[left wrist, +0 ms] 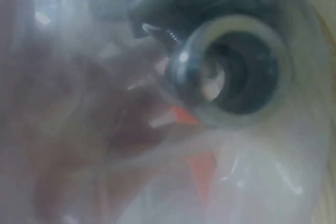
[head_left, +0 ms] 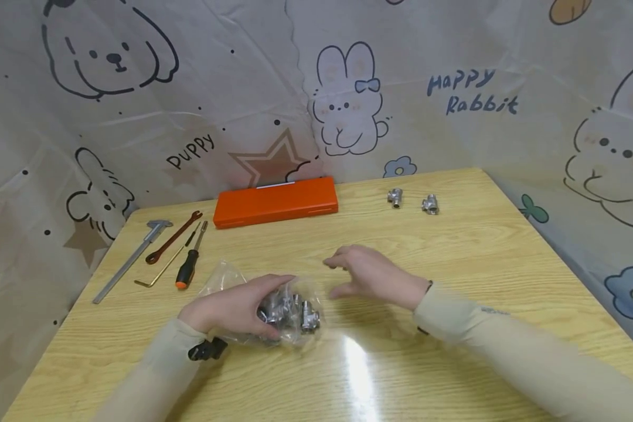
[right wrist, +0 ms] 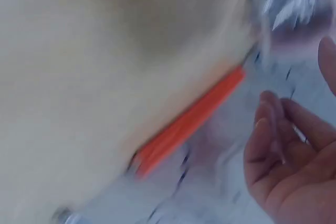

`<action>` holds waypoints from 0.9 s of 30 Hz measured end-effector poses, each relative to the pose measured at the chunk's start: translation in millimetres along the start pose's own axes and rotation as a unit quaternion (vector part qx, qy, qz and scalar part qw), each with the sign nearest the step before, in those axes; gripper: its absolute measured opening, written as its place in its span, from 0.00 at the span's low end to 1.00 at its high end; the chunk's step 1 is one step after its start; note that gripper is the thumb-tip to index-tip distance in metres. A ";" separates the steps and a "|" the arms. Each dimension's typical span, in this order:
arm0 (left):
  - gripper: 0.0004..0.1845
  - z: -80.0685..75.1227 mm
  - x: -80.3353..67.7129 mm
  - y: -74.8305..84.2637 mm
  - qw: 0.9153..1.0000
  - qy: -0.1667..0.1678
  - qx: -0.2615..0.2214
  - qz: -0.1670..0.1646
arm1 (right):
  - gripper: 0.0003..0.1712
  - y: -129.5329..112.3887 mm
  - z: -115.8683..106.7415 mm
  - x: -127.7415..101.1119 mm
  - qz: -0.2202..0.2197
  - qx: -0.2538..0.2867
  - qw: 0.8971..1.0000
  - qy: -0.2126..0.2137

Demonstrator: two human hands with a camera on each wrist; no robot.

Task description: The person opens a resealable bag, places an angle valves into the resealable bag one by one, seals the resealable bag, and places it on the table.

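My left hand (head_left: pixel 237 308) grips a clear plastic bag (head_left: pixel 223 278) on the table, thumb and fingers spread around the metal pipe fittings (head_left: pixel 309 318) inside. Through the film in the left wrist view, the round open end of one fitting (left wrist: pixel 184 72) shows close up; the rest is blurred. To the right of the bag, my right hand (head_left: pixel 371 275) hovers with nothing in it, thumb apart from loosely bent fingers. The right wrist view shows that hand (right wrist: pixel 299 177) with its palm bare. Two silver tee fittings, one (head_left: pixel 395 197) beside the other (head_left: pixel 430 204), sit at the back right.
An orange-red case (head_left: pixel 276 203) lies along the back edge by the printed cloth (head_left: pixel 216 88). On the left are a caliper (head_left: pixel 132 261), a reddish wrench (head_left: pixel 174 237), a thin bent brass-coloured rod (head_left: pixel 164 268) and a black-handled screwdriver (head_left: pixel 188 268). All rest on the wood-grain table (head_left: pixel 453 258).
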State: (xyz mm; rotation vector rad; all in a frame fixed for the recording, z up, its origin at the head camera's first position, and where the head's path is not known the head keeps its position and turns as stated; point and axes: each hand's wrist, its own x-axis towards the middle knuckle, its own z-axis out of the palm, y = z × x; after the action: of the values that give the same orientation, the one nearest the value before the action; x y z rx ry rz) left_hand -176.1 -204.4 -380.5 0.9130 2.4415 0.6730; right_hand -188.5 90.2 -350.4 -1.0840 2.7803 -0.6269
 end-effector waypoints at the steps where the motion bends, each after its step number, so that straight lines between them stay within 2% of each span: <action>1: 0.57 0.8 -1.2 -0.1 1.000 0.004 -0.001 -0.006 | 0.38 13.2 -9.7 -1.6 0.011 0.002 1.000 0.008; 7: 0.62 4.3 -4.4 1.1 1.000 0.013 -0.006 -0.007 | 0.34 124.2 -61.9 -8.2 0.108 -0.011 0.993 0.040; 10: 0.64 7.5 -4.8 0.2 1.000 0.016 -0.001 -0.010 | 0.38 176.2 -78.5 -12.1 0.159 -0.015 0.987 0.025; 13: 0.62 11.2 -4.9 -2.5 1.000 0.026 0.007 -0.002 | 0.44 212.9 -85.4 -16.0 0.197 -0.006 0.980 0.000; 16: 0.60 13.4 -4.9 -4.9 0.999 0.037 0.019 0.004 | 0.47 237.9 -84.7 -16.7 0.213 0.009 0.977 -0.019; 19: 0.59 14.8 -4.3 -5.6 0.999 0.045 0.018 0.005 | 0.48 252.2 -82.5 -14.1 0.218 0.016 0.975 -0.025; 27: 0.58 17.9 -3.7 -5.4 0.998 0.061 0.010 0.002 | 0.41 262.8 -75.5 -7.7 0.248 0.031 0.968 -0.019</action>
State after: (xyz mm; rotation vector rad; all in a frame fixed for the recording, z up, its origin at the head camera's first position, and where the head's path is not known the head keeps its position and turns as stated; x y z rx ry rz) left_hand -166.2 -205.4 -396.7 0.9081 2.5584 0.7280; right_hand -365.2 295.4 -389.0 -0.3497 2.8057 -0.6092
